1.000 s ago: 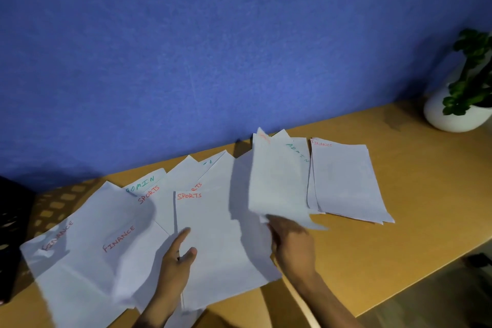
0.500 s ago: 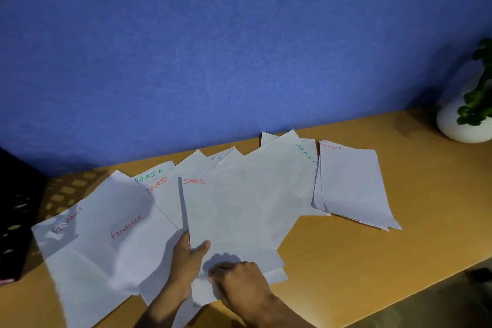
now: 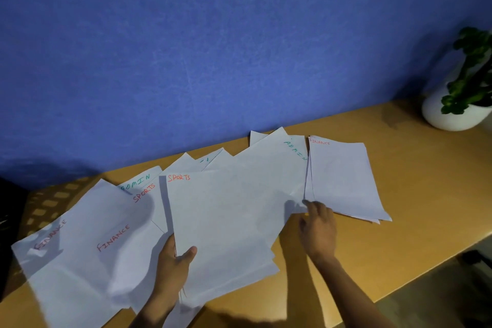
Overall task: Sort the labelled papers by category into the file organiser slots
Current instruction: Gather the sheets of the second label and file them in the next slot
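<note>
**A:** Along the desk's (image 3: 399, 173) left, why are your FINANCE sheets (image 3: 80, 253) fanned?

**B:** Labels stay readable. Your left hand (image 3: 170, 271) pinches the SPORTS sheet's (image 3: 226, 221) near edge, thumb on top.

**A:** And the right hand (image 3: 318, 232)?

**B:** Fingers loose, touching the right FINANCE stack's (image 3: 343, 176) corner, gripping nothing. Organiser slots aren't clearly visible.

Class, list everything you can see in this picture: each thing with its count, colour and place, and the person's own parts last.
Papers: several overlapping, exact count unclear, white, fanned across the desk; labels FINANCE, SPORTS, ADMIN.
Finance stack: one, white, right of the fan.
Desk: one, light wood, against the wall.
Wall: one, blue, behind.
Plant: one, green in a white pot, far right.
Dark object: one, black, left edge; unclear.
Left hand: grips the top SPORTS sheet.
Right hand: fingers touch the paper edges.
</note>
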